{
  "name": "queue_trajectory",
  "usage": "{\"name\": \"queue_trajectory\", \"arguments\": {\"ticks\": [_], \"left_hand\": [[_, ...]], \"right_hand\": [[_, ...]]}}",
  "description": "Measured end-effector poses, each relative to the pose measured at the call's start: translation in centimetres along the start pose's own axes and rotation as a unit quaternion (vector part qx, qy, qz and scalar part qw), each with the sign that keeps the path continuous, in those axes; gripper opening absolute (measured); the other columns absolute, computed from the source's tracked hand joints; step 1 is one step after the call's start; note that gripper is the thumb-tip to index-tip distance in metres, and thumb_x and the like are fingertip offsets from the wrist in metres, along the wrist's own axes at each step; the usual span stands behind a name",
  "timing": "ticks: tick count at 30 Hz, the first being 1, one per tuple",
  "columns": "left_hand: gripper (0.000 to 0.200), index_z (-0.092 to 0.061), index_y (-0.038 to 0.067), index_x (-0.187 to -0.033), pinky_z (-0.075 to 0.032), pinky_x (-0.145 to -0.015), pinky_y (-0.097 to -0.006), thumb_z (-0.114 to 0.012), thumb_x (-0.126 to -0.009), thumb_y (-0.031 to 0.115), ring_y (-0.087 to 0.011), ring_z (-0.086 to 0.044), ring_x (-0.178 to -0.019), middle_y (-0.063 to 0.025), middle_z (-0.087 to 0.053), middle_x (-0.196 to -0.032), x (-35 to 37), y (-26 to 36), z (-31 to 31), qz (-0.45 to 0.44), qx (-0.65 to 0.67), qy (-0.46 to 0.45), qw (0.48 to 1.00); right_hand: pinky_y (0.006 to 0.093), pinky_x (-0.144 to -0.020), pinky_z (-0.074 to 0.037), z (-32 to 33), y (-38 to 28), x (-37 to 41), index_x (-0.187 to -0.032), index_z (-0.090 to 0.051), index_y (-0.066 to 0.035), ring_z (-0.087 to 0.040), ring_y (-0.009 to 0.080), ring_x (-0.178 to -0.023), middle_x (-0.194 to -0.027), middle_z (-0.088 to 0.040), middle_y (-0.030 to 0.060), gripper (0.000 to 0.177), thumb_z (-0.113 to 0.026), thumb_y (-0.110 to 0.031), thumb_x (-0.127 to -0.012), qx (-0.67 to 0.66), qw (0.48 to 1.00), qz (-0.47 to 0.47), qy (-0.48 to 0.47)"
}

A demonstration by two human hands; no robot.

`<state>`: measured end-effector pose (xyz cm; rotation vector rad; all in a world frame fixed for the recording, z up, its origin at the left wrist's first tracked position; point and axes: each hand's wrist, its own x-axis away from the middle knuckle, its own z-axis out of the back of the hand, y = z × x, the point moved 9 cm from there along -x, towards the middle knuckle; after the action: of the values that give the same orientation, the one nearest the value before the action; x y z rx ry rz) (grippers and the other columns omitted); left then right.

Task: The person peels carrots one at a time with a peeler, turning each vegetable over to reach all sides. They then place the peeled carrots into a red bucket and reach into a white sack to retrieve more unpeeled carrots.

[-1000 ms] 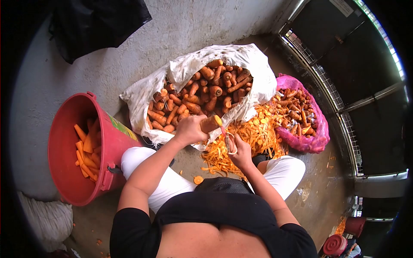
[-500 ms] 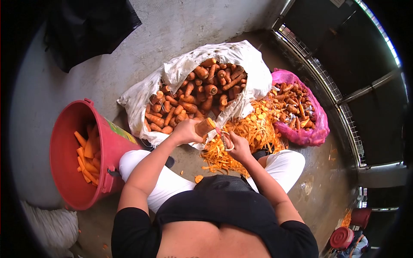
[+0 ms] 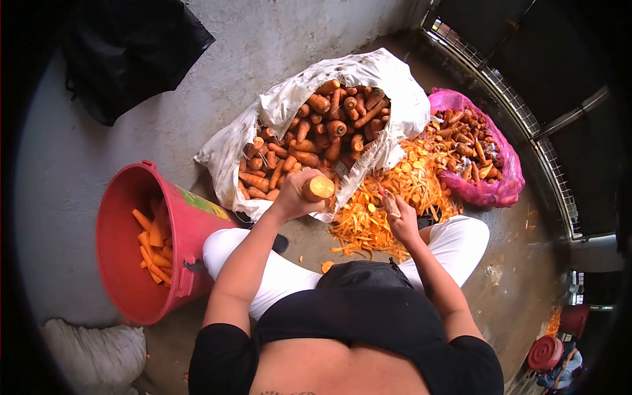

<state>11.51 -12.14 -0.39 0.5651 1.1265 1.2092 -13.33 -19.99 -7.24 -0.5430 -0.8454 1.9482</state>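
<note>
- Landmark: white sack [image 3: 411, 99], lying on the floor [image 3: 520, 257] in front of the seated person, its mouth facing them.
- Sack contents: many unpeeled carrots [image 3: 306, 158], piled at various angles, some ends showing pale orange.
- Left hand [image 3: 293, 197]: raised at the near edge of the white sack, on the person's side. Fingers grasping a thick carrot [image 3: 319, 189], its flat, pale orange end turned toward the camera.
- Right hand [image 3: 403, 222]: near and to the right of the white sack's near corner, above the shavings. Fingers clenched round a small hand tool [image 3: 392, 205] with a pale handle and a reddish part; exact type too small to read. Tool and held carrot apart.
- Orange peelings [image 3: 355, 227]: heaped from the near edge of the white sack round to its right, round slices mixed in. One loose slice [image 3: 327, 266] nearer the person.
- Pink bag [image 3: 507, 192]: right of the white sack, beyond the heap, filled with carrot pieces [image 3: 464, 135].
- Red bucket [image 3: 197, 237]: left of the white sack and nearer the person, tilted; peeled carrots [image 3: 153, 253] inside.
- Black sheet [image 3: 138, 59]: against the wall [image 3: 257, 46], left of and beyond the white sack.
</note>
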Motion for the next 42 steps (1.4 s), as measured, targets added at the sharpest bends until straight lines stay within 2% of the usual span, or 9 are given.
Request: {"name": "queue_trajectory", "arguments": {"ticks": [3, 7, 11, 12, 16, 19, 27, 30, 42], "left_hand": [[0.031, -0.061, 0.009, -0.083, -0.051, -0.069, -0.0322, -0.074, -0.056, 0.006, -0.0233, -0.063, -0.076, -0.0053, -0.065, -0.081, -0.2, 0.9, 0.8, -0.016, -0.037, 0.034, 0.999], [0.031, -0.061, 0.011, -0.081, -0.049, -0.068, -0.0338, -0.076, -0.055, 0.008, -0.025, -0.062, -0.075, -0.0051, -0.064, -0.08, -0.5, 1.7, 1.2, -0.069, -0.11, 0.067, 0.989], [0.032, -0.061, 0.012, -0.081, -0.047, -0.068, -0.0346, -0.078, -0.055, 0.011, -0.0251, -0.061, -0.074, -0.0046, -0.064, -0.079, -0.4, 2.5, 1.4, -0.095, -0.152, 0.095, 0.979], [0.031, -0.061, 0.012, -0.081, -0.047, -0.068, -0.0346, -0.078, -0.055, 0.011, -0.0252, -0.061, -0.074, -0.0044, -0.064, -0.078, -0.4, 2.6, 1.5, -0.099, -0.166, 0.106, 0.975], [0.03, -0.061, 0.012, -0.082, -0.047, -0.069, -0.0353, -0.077, -0.056, 0.012, -0.026, -0.061, -0.076, -0.0042, -0.064, -0.079, -0.3, 2.3, 1.6, -0.094, -0.197, 0.14, 0.966], [0.03, -0.06, 0.011, -0.083, -0.046, -0.069, -0.0363, -0.076, -0.058, 0.014, -0.0269, -0.061, -0.077, -0.0045, -0.064, -0.081, -0.2, 1.8, 1.5, -0.045, -0.223, 0.151, 0.962], [0.034, -0.059, 0.011, -0.084, -0.044, -0.072, -0.0378, -0.079, -0.06, 0.024, -0.0276, -0.061, -0.077, -0.0052, -0.063, -0.08, -0.1, 1.0, 1.3, 0.031, -0.312, 0.147, 0.938], [0.035, -0.059, 0.01, -0.084, -0.044, -0.071, -0.0381, -0.079, -0.06, 0.027, -0.0279, -0.061, -0.077, -0.0059, -0.063, -0.08, -0.2, 1.1, 1.2, 0.042, -0.32, 0.143, 0.936], [0.032, -0.058, 0.008, -0.081, -0.043, -0.07, -0.039, -0.077, -0.064, 0.028, -0.0301, -0.061, -0.072, -0.0083, -0.064, -0.079, -0.1, 0.9, 1.0, 0.066, -0.315, 0.136, 0.937]], "right_hand": [[0.041, -0.059, -0.047, 0.5, -3.4, 0.5, -0.094, -0.056, -0.002, -0.06, 0.0405, -0.069, -0.074, -0.06, 0.0219, 0.019, -0.055, -0.02, -0.09, -0.051, 0.998, 0.019, 0.012], [0.0374, -0.056, -0.047, 1.5, -9.9, 1.5, -0.091, -0.059, -0.004, -0.061, 0.0326, -0.062, -0.067, -0.058, 0.0149, 0.015, -0.062, -0.018, -0.085, -0.007, 0.973, 0.227, 0.044], [0.0345, -0.051, -0.046, 1.2, -13.6, 2.3, -0.084, -0.058, -0.007, -0.057, 0.0245, -0.056, -0.064, -0.056, 0.0072, 0.017, -0.069, -0.018, -0.077, 0.043, 0.939, 0.34, 0.039], [0.0337, -0.049, -0.044, 0.9, -14.3, 2.5, -0.086, -0.057, -0.003, -0.054, 0.0249, -0.054, -0.065, -0.057, 0.0083, 0.02, -0.07, -0.011, -0.073, 0.056, 0.925, 0.376, 0.031], [0.0334, -0.048, -0.043, 0.1, -15.4, 2.4, -0.085, -0.057, -0.004, -0.052, 0.0249, -0.052, -0.062, -0.055, 0.0076, 0.019, -0.07, -0.01, -0.072, 0.068, 0.92, 0.385, 0.027], [0.0341, -0.048, -0.045, -0.2, -15.0, 2.0, -0.079, -0.057, -0.008, -0.053, 0.0229, -0.052, -0.059, -0.052, 0.005, 0.021, -0.072, -0.022, -0.075, 0.082, 0.93, 0.353, 0.062], [0.0372, -0.052, -0.047, -0.8, -13.4, 0.6, -0.083, -0.056, -0.006, -0.059, 0.0279, -0.058, -0.062, -0.059, 0.0097, 0.019, -0.068, -0.019, -0.08, 0.053, 0.958, 0.278, 0.053], [0.0367, -0.056, -0.048, -1.0, -13.3, 0.4, -0.086, -0.055, -0.002, -0.061, 0.0318, -0.063, -0.069, -0.059, 0.0144, 0.015, -0.066, -0.011, -0.081, 0.041, 0.967, 0.251, 0.024], [0.0387, -0.056, -0.047, -2.0, -12.1, -0.1, -0.087, -0.055, -0.002, -0.06, 0.0345, -0.064, -0.07, -0.058, 0.017, 0.015, -0.063, -0.014, -0.086, 0.039, 0.977, 0.211, 0.003]]}}
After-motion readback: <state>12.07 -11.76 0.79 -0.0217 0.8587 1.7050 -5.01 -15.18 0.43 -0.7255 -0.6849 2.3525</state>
